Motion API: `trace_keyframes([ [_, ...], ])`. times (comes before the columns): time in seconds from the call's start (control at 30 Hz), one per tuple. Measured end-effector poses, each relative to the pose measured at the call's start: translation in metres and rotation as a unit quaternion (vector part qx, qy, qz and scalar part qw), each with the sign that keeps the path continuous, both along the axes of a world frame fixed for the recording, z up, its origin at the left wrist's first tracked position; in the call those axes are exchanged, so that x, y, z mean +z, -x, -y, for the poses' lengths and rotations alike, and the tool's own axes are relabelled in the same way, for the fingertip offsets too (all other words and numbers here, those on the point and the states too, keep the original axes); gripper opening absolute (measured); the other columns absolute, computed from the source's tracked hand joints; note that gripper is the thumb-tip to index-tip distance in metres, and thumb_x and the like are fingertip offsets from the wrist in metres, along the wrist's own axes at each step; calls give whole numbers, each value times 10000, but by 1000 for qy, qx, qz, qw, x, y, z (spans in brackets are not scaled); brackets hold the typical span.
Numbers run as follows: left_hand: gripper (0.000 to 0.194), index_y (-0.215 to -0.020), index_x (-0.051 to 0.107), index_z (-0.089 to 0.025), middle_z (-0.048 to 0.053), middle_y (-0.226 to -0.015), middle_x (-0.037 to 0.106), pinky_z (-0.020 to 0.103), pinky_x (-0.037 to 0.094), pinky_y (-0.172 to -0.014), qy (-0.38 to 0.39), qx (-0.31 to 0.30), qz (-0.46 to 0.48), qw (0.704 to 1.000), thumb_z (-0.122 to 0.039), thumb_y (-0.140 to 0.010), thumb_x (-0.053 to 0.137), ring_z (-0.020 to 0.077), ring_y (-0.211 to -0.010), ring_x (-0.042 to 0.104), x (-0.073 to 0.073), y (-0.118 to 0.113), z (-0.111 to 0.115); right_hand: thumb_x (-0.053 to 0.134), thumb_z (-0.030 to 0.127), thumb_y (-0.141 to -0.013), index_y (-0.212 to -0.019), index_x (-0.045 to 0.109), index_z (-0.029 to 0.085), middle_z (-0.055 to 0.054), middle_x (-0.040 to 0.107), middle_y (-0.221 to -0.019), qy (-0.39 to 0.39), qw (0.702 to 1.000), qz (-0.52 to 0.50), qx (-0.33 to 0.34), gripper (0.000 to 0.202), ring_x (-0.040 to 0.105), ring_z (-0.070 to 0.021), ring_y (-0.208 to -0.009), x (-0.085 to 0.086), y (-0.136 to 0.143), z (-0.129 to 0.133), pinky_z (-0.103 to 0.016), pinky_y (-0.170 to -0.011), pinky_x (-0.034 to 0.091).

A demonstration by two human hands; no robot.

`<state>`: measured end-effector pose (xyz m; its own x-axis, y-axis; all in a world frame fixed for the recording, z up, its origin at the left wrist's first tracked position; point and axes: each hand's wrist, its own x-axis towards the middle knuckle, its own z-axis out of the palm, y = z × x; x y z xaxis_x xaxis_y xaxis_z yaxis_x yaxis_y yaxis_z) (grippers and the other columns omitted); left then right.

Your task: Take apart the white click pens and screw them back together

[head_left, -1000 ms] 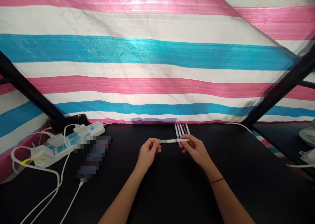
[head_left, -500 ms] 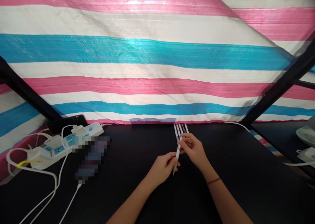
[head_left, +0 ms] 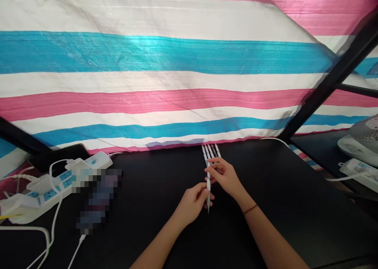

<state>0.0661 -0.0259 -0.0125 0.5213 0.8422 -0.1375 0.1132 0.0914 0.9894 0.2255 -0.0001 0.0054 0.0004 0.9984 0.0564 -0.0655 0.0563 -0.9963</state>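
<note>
My fingers are closed on one white pen (head_left: 208,188), held tip toward me above the middle of a black table (head_left: 141,210): left hand (head_left: 193,204) pinching its near half, right hand (head_left: 226,176) its far end. Beyond, I count five pens (head_left: 210,151), partly hidden, seemingly already lined up; mine is not yet among them.

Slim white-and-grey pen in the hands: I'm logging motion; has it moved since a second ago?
Yes: against the row of white pens, the held pen has swung from crosswise to nearly parallel, tip pointing away from them.
</note>
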Motion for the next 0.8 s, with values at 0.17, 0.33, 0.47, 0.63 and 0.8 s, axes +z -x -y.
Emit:
trace_keyframes([
  [0.17,361,-1115,586,-158,71,-872,651,275,497,-637,17,7,19,1000,-411,-884,473,143,-690,613,-2,0,-3,692,481,-704,-1002,540,193,-23,646,-760,3,1000,-9,-22,442,690,-211,-620,0,1,0,-297,-493,580],
  [0.33,368,-1129,585,-165,68,-861,652,279,497,-639,18,0,21,1000,-418,-883,478,143,-687,617,-2,0,-2,686,484,-709,-990,545,188,-24,648,-749,10,1000,-18,-16,433,687,-206,-594,-3,2,-1,-289,-473,571],
  [0.47,369,-1096,599,-153,76,-857,656,279,499,-629,19,5,22,1000,-428,-873,491,148,-683,622,-2,0,-1,687,487,-707,-1025,548,191,-31,656,-776,14,1000,-24,-12,457,690,-211,-609,-4,2,-1,-301,-491,574],
  [0.63,372,-1121,585,-162,72,-864,651,280,505,-645,10,4,22,1000,-424,-882,474,143,-692,620,-4,0,-3,688,445,-726,-1049,547,189,-38,652,-816,0,1000,-29,-2,435,693,-213,-651,-2,2,0,-308,-522,578],
  [0.8,382,-1077,589,-149,81,-874,651,285,513,-651,19,8,30,999,-453,-877,471,156,-719,636,-5,0,-3,688,405,-733,-1087,561,197,-62,648,-928,-21,999,-10,24,429,696,-214,-717,-1,2,2,-316,-577,583],
])
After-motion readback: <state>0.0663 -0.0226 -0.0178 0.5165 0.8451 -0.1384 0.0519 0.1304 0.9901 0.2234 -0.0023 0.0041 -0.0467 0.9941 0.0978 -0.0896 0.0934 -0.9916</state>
